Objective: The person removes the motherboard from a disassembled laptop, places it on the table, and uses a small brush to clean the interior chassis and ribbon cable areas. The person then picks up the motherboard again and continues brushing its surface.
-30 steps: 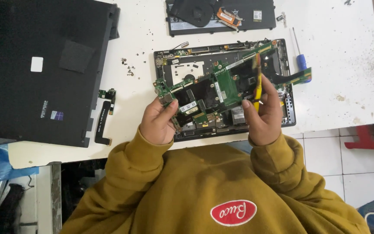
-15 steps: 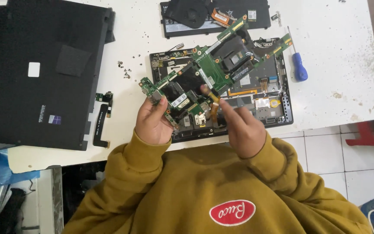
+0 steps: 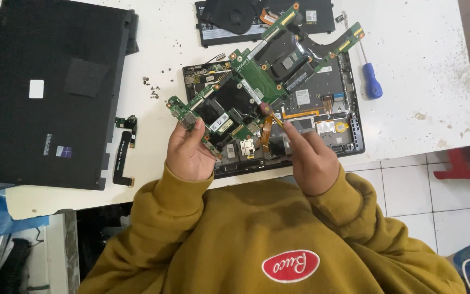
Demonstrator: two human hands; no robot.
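Green motherboard [image 3: 257, 81], raised and tilted above the open laptop chassis [image 3: 349, 117]. The left hand [image 3: 189, 152] grips its near-left corner; the right hand [image 3: 311, 158] pinches an orange-tipped tool [image 3: 271, 114] against its near edge. A blue screwdriver [image 3: 372, 81] lies right.

Black laptop lid panel [image 3: 50, 92] is lying flat at far left of the white tabletop [image 3: 425, 71]. Battery pack [image 3: 322, 13] is sitting at the top edge. Blue-handled screwdriver [image 3: 371, 79] is resting right of the chassis. Loose screws [image 3: 150, 90] are scattering mid-table. Small black bracket strip [image 3: 122, 158] is lying beside the lid. Red stool [image 3: 463, 163] is standing on the tiled floor [image 3: 409, 190].
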